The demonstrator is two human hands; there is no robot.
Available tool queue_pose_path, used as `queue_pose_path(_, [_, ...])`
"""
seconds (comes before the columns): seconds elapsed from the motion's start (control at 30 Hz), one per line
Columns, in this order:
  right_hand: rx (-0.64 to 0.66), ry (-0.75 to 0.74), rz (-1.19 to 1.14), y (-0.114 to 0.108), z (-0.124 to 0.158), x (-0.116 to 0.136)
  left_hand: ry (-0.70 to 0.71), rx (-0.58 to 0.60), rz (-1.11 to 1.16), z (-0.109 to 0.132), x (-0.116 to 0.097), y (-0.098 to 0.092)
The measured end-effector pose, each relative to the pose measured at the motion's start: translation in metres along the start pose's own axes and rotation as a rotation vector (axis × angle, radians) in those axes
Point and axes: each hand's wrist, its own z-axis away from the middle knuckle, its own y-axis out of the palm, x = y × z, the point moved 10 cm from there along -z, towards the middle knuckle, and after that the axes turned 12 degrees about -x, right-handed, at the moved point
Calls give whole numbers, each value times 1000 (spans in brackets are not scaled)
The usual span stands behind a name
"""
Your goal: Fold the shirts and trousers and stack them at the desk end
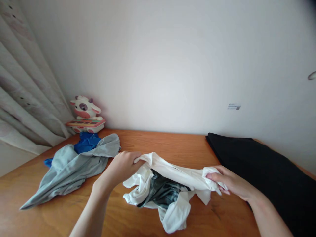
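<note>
A crumpled white garment [176,171] with a dark grey patterned panel stretches between my two hands over the wooden table. My left hand [128,163] pinches its left end, thumb and fingers closed on the white cloth. At the other end my right hand [223,179] grips a bunched part of the same garment. The lower folds hang down and seem to rest on the tabletop, with a white flap toward me. Whether it is a shirt or another kind of clothing cannot be made out from the folds.
Grey clothing [74,168] lies crumpled on the left of the table [158,143], with blue cloth [87,142] by it. A cow-shaped toy keyboard [85,115] stands in the back left corner. Black fabric [249,161] covers the right side. A curtain [27,82] hangs at left.
</note>
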Motion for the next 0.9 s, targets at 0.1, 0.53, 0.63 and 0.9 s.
queue_pose_path(0.1, [-58,65,-189,-2,-24,20,-115,-106,242,-40,11,0])
queue_pose_path(0.53, [-212,-232,603,60,21,-2,-53,-97,-122,6,48,60])
queue_pose_path(0.63, [-129,-132,604,75,36,-17,-167,-64,-242,24,79,56])
queue_pose_path(0.9, [-158,-118,-17,79,14,-25,158,98,75,37,40,77])
